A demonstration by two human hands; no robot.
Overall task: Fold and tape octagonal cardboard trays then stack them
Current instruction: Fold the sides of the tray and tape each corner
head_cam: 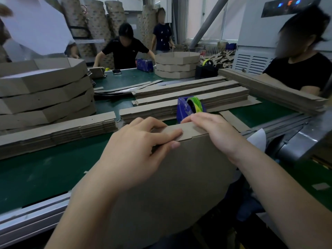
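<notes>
A brown cardboard tray stands on edge against the table's near side, its flat base facing me. My left hand grips its top rim, fingers over the folded flap and thumb on the near face. My right hand holds the same rim just to the right, fingers curled over the far side. Right behind my hands stands a blue tape dispenser with a green-yellow roll. A stack of finished octagonal trays sits at the left.
Piles of flat cardboard strips cover the green table. A second tray stack and a black dispenser stand at the far end. Three people work across and at the right. A metal frame juts in at the right.
</notes>
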